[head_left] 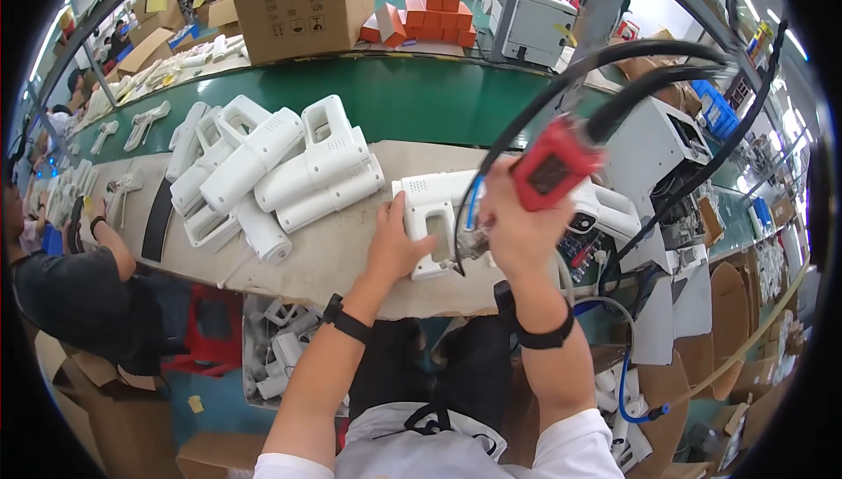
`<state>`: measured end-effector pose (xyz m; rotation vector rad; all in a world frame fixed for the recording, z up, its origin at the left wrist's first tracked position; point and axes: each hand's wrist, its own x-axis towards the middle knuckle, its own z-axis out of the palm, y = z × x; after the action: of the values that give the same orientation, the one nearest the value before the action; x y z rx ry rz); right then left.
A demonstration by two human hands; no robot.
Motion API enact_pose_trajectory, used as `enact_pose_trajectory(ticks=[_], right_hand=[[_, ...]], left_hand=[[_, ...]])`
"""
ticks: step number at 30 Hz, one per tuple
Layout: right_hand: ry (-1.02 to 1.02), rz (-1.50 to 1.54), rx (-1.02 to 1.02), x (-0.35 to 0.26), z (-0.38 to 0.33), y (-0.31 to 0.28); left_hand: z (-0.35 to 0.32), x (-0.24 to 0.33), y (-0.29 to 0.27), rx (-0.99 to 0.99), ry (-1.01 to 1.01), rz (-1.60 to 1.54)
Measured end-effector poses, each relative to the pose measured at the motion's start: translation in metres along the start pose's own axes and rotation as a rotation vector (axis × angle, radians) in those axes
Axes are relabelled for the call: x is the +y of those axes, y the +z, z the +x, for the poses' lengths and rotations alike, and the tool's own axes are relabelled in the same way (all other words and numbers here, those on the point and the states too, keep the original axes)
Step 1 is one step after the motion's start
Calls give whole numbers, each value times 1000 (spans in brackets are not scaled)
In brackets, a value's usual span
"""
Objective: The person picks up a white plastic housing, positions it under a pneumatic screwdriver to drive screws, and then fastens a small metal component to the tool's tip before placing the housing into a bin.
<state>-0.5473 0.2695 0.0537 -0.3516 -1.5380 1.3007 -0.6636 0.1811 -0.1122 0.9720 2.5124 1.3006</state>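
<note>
On the bench in front of me lies a white plastic housing [443, 188] with a loop-shaped handle. My left hand [392, 246] grips its left end, thumb by the handle opening. My right hand [522, 229] is closed around a red electric screwdriver [557, 165] with a dark panel, held upright over the housing's right side. The tool's tip is hard to make out among my fingers and a thin blue tube. Another white part [617, 214] with a dark round spot shows just right of my right hand. Several similar white housings [329, 159] are piled to the left.
Thick black cables [649, 53] arch from the tool to the upper right. Behind the bench runs a green conveyor [421, 93] bearing a big carton [303, 5]. Loose screws [583, 251] lie beside a grey machine [658, 146]. At the left sits a co-worker [83, 295].
</note>
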Motion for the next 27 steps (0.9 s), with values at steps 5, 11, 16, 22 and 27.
enact_pose_trajectory(ticks=[5,11,16,22,27], right_hand=[[-134,174,-58,-60,-1,20],[66,259,-176,-43,-12,36],[71,137,-189,-19,-21,47],[173,96,-178,-9,-30,51],[-25,81,-57,-56,6,13]], left_hand=[[9,-23,13,28,110,-82],[17,-41,24,61,151,-130],[8,-45,28,97,204,-85],[4,-29,18,158,189,-147],[-6,-17,-5,141,230,-237]])
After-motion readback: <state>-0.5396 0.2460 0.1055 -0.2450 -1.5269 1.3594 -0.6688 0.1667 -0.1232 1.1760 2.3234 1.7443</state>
